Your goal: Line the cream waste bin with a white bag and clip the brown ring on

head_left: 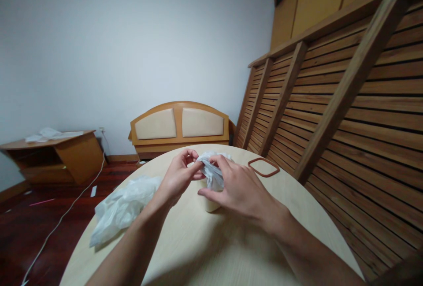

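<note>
hands [239, 185] half-closed, both in a loose fingertip grip on crumpled white plastic [214, 179] over a pale container [212, 207]

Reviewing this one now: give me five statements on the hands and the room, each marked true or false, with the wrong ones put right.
1. The left hand and right hand are both at the crumpled plastic. True.
2. The brown frame is held in the right hand. False: the brown frame lies on the table, apart from both hands.
3. A second white bag lies on the table by the left forearm. True.
4. The headboard has four pale panels. False: the headboard has two.
5. A cable runs across the floor left of the table. True.
</note>
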`<state>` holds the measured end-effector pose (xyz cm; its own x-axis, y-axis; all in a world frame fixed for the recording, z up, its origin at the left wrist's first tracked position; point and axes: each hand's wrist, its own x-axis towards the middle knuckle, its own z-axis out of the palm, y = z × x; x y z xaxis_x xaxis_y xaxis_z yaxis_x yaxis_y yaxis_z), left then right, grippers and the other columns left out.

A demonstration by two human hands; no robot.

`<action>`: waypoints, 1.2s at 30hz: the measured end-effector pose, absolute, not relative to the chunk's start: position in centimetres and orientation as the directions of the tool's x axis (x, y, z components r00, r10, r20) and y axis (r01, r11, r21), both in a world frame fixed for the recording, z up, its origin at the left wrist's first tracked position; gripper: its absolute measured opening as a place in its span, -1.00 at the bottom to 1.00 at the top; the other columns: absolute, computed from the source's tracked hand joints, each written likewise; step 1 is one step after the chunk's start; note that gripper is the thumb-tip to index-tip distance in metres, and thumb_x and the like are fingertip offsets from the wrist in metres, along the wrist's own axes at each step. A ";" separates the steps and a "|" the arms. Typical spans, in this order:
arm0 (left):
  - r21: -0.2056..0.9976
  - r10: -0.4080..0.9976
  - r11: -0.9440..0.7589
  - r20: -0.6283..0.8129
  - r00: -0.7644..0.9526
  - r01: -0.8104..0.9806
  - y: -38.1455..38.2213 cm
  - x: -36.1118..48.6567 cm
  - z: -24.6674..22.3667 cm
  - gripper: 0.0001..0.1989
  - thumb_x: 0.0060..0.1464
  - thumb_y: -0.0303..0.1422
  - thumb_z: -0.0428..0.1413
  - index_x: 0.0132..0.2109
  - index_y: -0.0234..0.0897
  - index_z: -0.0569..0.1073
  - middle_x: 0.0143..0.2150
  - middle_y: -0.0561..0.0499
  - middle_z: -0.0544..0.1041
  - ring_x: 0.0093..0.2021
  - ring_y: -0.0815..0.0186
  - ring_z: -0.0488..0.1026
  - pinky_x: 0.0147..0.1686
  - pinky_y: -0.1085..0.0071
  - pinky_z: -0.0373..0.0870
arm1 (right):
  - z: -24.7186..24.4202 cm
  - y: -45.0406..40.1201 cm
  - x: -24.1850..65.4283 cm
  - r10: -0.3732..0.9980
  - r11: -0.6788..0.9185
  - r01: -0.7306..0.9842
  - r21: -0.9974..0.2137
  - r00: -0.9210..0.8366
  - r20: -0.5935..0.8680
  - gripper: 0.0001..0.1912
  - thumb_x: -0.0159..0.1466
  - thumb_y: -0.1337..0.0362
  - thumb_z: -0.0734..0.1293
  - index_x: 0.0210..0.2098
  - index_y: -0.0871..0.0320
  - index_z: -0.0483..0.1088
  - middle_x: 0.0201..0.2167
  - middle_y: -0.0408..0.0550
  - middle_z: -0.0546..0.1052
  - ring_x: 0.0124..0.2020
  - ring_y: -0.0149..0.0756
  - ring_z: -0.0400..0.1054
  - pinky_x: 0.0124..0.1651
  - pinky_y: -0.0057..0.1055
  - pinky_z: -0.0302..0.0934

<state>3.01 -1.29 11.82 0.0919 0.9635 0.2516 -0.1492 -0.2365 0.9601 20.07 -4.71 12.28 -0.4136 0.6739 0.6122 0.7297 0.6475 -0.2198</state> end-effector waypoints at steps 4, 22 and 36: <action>0.959 0.951 -0.225 0.255 0.176 -0.175 -1.7 2.7 12.2 -0.47 -0.22 -0.15 0.42 -0.22 -0.26 0.32 -0.34 0.12 0.49 -0.43 0.42 0.53 -0.36 0.48 0.52 | 12.3 -4.2 20.4 0.689 0.645 0.710 -0.284 -0.378 0.618 -0.72 0.27 0.28 0.33 -0.02 0.07 0.35 -0.13 0.00 0.57 -0.22 -0.17 0.48 -0.26 -0.34 0.22; 0.631 0.834 -0.532 0.504 0.223 0.565 1.9 2.6 7.4 0.18 -0.21 -0.01 0.38 0.41 -0.29 -0.04 0.44 -0.38 0.00 0.44 -0.17 -0.04 0.36 -0.12 -0.03 | 13.6 0.9 26.0 0.785 0.612 0.131 -0.780 0.013 0.619 -0.76 0.13 0.14 0.41 -0.27 0.12 0.40 -0.39 -0.13 0.50 -0.42 -0.34 0.37 -0.43 -0.45 0.31; 0.637 0.888 -0.451 0.387 0.248 0.625 2.4 2.7 5.8 0.01 -0.17 0.02 0.33 0.33 -0.32 0.16 0.36 -0.40 0.17 0.35 -0.18 0.17 0.27 -0.07 0.16 | 14.7 1.1 28.6 0.782 0.616 -0.105 -0.780 0.201 0.591 -0.58 0.15 0.16 0.42 0.01 -0.06 0.39 -0.09 -0.12 0.55 -0.25 -0.30 0.47 -0.36 -0.43 0.39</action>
<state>2.71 2.39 5.75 0.2476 0.8883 0.3868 0.6248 -0.4515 0.6370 28.56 1.13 14.73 0.2006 0.7817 0.5905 -0.1049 0.6164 -0.7804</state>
